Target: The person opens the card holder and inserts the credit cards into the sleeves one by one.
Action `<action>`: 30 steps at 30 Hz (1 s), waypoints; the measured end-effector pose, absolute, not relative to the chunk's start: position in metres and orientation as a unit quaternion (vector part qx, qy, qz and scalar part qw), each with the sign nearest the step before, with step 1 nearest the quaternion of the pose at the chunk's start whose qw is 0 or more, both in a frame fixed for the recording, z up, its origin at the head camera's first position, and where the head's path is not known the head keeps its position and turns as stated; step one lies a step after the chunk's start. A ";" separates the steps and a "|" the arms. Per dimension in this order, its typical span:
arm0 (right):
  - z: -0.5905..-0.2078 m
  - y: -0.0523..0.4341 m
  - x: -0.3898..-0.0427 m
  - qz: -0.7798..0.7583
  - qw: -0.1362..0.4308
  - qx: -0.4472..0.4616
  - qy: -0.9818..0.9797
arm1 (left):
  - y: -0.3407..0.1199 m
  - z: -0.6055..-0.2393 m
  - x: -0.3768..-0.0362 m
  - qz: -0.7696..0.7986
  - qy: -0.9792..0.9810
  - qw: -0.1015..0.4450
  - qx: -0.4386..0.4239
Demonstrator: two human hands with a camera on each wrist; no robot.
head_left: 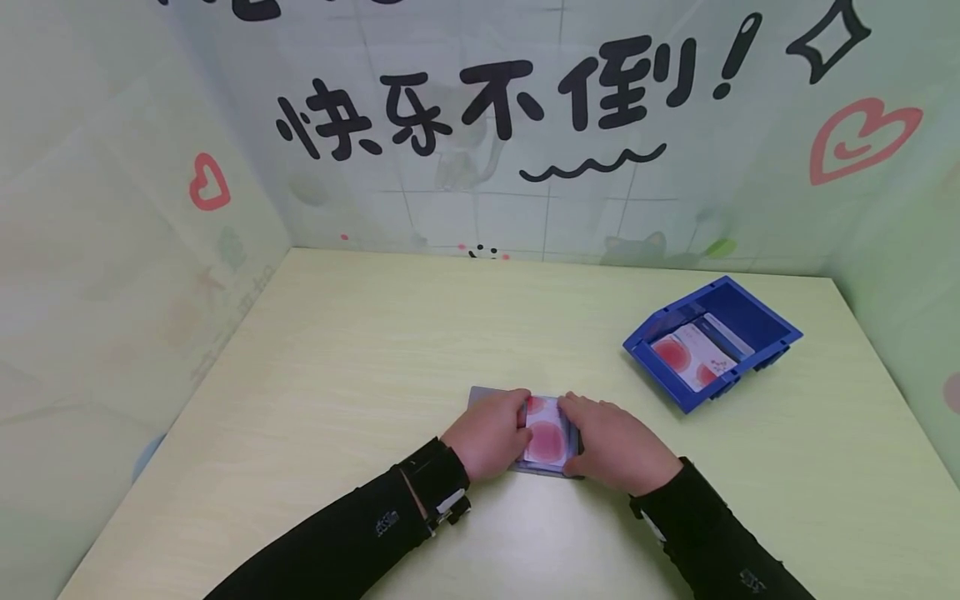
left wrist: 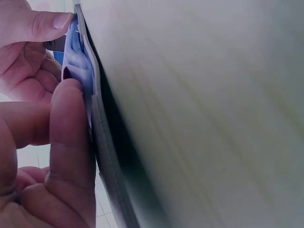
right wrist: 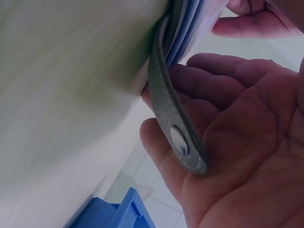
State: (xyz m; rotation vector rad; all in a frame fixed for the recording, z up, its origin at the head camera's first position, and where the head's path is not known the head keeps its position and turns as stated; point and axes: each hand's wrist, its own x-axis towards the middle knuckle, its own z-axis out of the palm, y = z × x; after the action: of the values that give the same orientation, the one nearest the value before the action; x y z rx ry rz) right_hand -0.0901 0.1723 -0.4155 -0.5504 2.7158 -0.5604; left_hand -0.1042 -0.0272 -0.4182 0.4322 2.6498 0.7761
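At the near middle of the table (head_left: 360, 350) lies a grey wallet (head_left: 483, 396), and both hands are on it. The left hand (head_left: 487, 433) covers its left part, fingers curled, and in the left wrist view its thumb and fingertips (left wrist: 71, 123) pinch the edge of the cards (head_left: 547, 433) against the wallet. The right hand (head_left: 618, 446) sits on the right part; the right wrist view shows its fingers loosely bent under the wallet's snap tab (right wrist: 183, 142), palm open behind it. A white card with a red circle shows between the two hands, touching both. Far to the right, well apart, stands a blue tray (head_left: 757, 321) with more cards (head_left: 690, 354) lying in it.
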 end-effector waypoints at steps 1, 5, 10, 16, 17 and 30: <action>-0.415 0.172 -0.090 -0.196 0.157 -0.191 0.949 | -0.027 -0.418 -0.104 0.273 0.934 0.172 0.154; -0.416 0.172 -0.090 -0.199 0.158 -0.189 0.949 | -0.027 -0.417 -0.104 0.267 0.935 0.172 0.158; -0.416 0.173 -0.091 -0.214 0.175 -0.168 0.946 | -0.027 -0.418 -0.105 0.253 0.940 0.169 0.157; -0.410 0.178 -0.096 -0.256 0.169 -0.112 0.945 | -0.027 -0.419 -0.105 0.257 0.939 0.190 0.127; -0.409 0.179 -0.097 -0.261 0.163 -0.106 0.945 | -0.027 -0.419 -0.106 0.260 0.938 0.194 0.122; -0.409 0.176 -0.095 -0.300 0.147 -0.082 0.939 | -0.028 -0.420 -0.106 0.255 0.939 0.184 0.138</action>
State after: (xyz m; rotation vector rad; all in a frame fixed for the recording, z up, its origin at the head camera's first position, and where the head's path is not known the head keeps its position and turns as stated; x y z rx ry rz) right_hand -0.0954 0.1755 -0.4088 -0.2371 2.7031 -0.8625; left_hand -0.1056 -0.0278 -0.4198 0.3884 2.6495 0.7180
